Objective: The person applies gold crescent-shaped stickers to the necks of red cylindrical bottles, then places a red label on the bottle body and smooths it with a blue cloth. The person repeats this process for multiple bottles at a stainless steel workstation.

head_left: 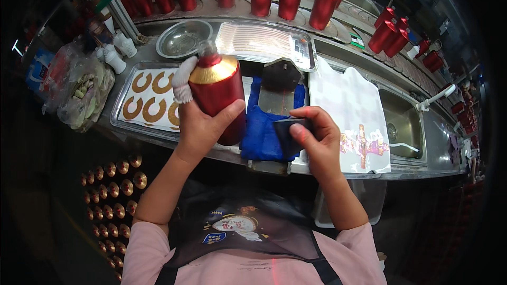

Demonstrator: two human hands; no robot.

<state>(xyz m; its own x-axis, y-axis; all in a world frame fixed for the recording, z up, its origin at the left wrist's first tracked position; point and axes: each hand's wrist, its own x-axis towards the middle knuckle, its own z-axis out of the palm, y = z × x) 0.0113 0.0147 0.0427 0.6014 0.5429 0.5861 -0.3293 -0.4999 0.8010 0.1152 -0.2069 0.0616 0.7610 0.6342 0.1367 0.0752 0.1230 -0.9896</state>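
Note:
My left hand (203,129) is wrapped round a red bottle (219,92) with a gold shoulder and a clear neck, tilted slightly above the bench. White finger covers (185,79) sit on some of this hand's fingers. Between the thumb and fingers of my right hand (317,137) is a dark flat scraper-like piece (288,134). It hangs over a blue cloth (259,137) laid on a metal cradle (282,79) with a dark upright end plate. The bottle is just left of the cloth; its lower end is partly hidden by my left hand.
A tray of gold ring-shaped labels (142,81) lies at left, a metal bowl (185,38) behind it. Another tray (306,47) bears a striped sheet. On the right are a white sheet with gold cross-shaped labels (364,145) and a sink (401,121). Red bottles (290,0) line the conveyor behind.

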